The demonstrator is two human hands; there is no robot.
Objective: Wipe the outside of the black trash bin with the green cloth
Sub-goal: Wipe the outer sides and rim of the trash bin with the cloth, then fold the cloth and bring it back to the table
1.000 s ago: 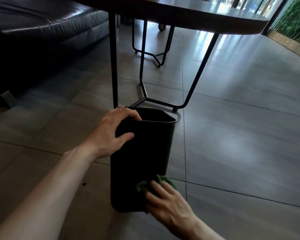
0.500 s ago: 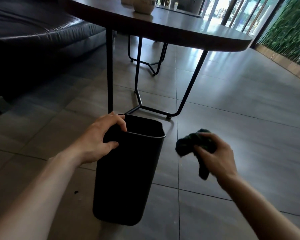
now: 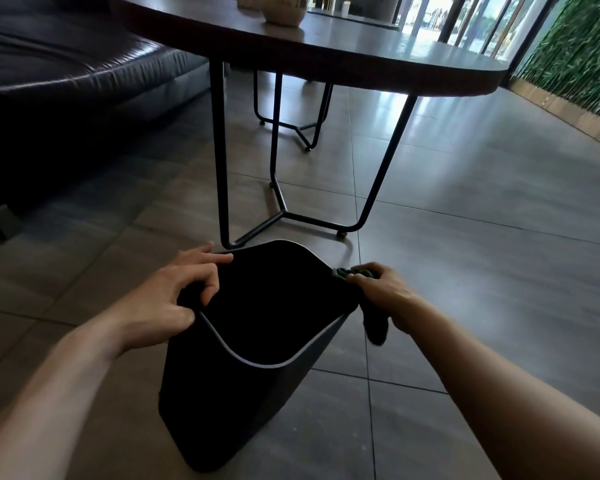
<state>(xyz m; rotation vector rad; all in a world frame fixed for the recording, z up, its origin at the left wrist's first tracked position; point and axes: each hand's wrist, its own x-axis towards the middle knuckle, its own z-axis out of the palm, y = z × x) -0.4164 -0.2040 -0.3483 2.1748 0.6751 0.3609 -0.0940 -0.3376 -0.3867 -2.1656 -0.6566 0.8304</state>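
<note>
Two bare hands work at the black trash bin (image 3: 229,393) in the head view, which stands on the tiled floor (image 3: 465,271) just in front of the dark table (image 3: 361,57) with its thin black metal legs (image 3: 219,150). The bin leans toward the camera so that its dark mouth and pale rim edge face up at the viewer. The left hand (image 3: 174,299) grips the rim at the bin's left side, thumb along the far edge and fingers (image 3: 210,289) curled over the lip and closed on it. The right hand (image 3: 385,296) is at the right corner of the rim, its fingers clamped around the green cloth (image 3: 352,272); a bunched bit of the cloth shows at the fingertips against the rim corner, and a dark tail of it hangs below the hand beside the bin's outer wall. A dark leather sofa (image 3: 66,74) sits at the left, and a pale pot (image 3: 284,10) rests on the tabletop
</note>
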